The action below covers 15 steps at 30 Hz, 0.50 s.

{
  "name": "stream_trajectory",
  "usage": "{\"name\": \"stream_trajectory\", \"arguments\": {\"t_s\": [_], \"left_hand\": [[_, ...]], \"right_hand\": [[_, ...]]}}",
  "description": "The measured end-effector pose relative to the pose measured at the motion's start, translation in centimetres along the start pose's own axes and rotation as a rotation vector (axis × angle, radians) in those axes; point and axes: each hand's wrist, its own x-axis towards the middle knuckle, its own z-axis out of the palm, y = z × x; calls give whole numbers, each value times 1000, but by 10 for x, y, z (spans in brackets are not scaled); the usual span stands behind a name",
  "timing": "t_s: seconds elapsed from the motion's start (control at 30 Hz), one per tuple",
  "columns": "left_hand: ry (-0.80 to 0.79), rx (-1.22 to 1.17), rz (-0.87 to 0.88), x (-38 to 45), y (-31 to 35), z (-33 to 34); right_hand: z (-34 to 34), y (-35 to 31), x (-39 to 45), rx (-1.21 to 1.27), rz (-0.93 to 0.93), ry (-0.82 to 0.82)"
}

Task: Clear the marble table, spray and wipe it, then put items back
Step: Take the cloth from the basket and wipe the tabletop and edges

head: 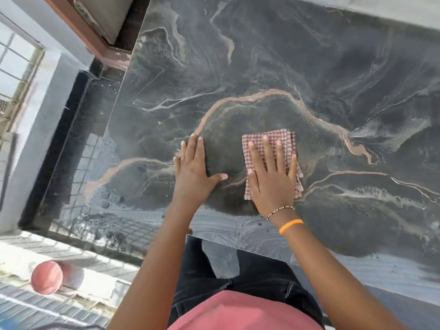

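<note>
The dark marble table (309,79) with tan and white veins fills most of the view. A folded red-and-white checked cloth (283,136) lies flat on it near the front edge. My right hand (271,177) presses on the cloth with fingers straight and spread. My left hand (195,167) rests flat on the bare marble just left of the cloth, fingers straight, thumb out toward the cloth. Wet streaks show on the marble near the front edge (262,232).
A pink round-topped container (47,277) stands on the light ledge at lower left. A glossy black floor strip (78,144) runs along the table's left edge, beside a grey wall and window. A brown door frame (95,39) is at upper left.
</note>
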Motion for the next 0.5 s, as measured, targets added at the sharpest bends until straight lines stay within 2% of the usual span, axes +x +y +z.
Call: {"name": "stream_trajectory", "arguments": {"t_s": [0.07,0.13,0.33,0.43,0.5], "left_hand": [[26,-11,23,2,-13,-9],[45,-14,24,5,-31,-21],[124,-42,-40,11,-115,-71],[171,-108,-84,14,-152,-92],[201,-189,-91,14,-171,-100]], "right_hand": [[6,-30,-17,-12,124,-21],[10,-65,-15,-2,160,-41],[7,-156,78,54,117,-30],[2,-199,137,92,135,-7],[2,-230,160,71,77,-2]]}}
